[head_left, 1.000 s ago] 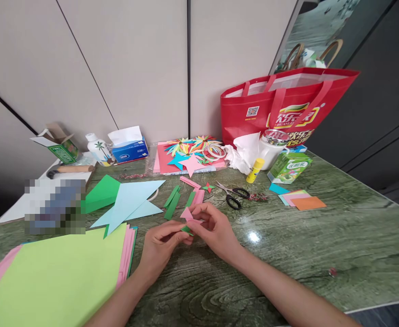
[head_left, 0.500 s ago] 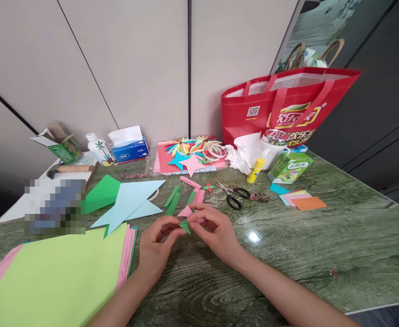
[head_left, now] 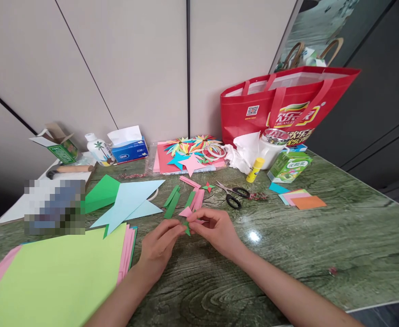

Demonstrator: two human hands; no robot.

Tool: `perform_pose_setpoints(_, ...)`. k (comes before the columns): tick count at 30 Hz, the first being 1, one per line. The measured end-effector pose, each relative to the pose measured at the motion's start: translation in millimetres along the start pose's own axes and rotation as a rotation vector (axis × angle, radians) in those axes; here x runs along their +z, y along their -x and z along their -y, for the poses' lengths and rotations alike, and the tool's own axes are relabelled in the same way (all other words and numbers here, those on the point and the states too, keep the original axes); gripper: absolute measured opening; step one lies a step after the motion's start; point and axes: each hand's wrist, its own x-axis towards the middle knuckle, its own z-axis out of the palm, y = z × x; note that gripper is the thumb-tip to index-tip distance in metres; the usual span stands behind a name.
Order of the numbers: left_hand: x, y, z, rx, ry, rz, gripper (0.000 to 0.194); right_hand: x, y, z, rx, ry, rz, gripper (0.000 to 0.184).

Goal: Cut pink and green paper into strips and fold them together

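Between my two hands is a small folded piece of green paper point(head_left: 187, 229), its pointed end showing below my fingertips. My left hand point(head_left: 161, 243) pinches it from the left, and my right hand point(head_left: 214, 231) grips it from the right, where a bit of pink also shows. Fingers hide most of the fold. Just beyond my hands lie pink paper strips point(head_left: 198, 200) and green paper strips point(head_left: 172, 203). A small red-and-green paper star point(head_left: 208, 187) rests near the open scissors point(head_left: 233, 195).
A stack of coloured paper point(head_left: 66, 277) covers the left front, with light-blue paper shapes point(head_left: 134, 202) behind it. A glue stick point(head_left: 255, 170), a green carton point(head_left: 289, 168) and a red bag point(head_left: 288, 104) stand at the back right. Small coloured sheets point(head_left: 310, 203) lie to the right.
My left fingers have closed in on the green paper and moved slightly right. The fold has turned a little, so its tip points more downward; my right hand stays nearly in place.
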Motion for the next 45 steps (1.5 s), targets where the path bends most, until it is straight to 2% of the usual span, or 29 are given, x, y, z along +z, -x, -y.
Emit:
perform_pose_setpoints(10,-4.3,-9.5,-9.7,-0.099,0.129,0.014,0.02,-0.4,0.7,6.8,0.111,-0.088,0.013,0.013)
perform_pose_setpoints(18,3.1,-0.4,-1.5,-0.064,0.13,0.024,0.021,-1.5,0.1,5.8,0.146,-0.089,-0.037,0.012)
perform_pose_setpoints(25,-3.6,-0.2,-0.6,0.007,0.071,0.098,0.021,-0.5,1.0,5.2,0.194,-0.162,-0.026,0.017)
perform_pose_setpoints(30,-2.3,-0.7,-2.4,0.022,0.02,0.051,0.019,-2.9,0.5,4.8,0.225,-0.201,-0.013,0.019)
perform_pose_setpoints(34,0.1,1.3,-2.2,-0.007,-0.011,0.057,0.021,-3.2,0.4,4.0,0.216,-0.218,-0.008,0.02)
perform_pose_setpoints(40,1.3,2.4,-0.3,-0.086,0.095,0.184,0.024,-0.7,1.4,2.3,0.187,-0.177,-0.005,0.016)
perform_pose_setpoints(42,1.8,1.5,-1.2,-0.105,0.105,0.177,0.022,0.3,1.9,2.8,0.164,-0.144,0.004,0.014)
perform_pose_setpoints(45,2.1,-0.4,-4.1,-0.169,0.152,0.108,0.019,2.1,2.8,4.0,0.149,-0.107,0.004,0.014)
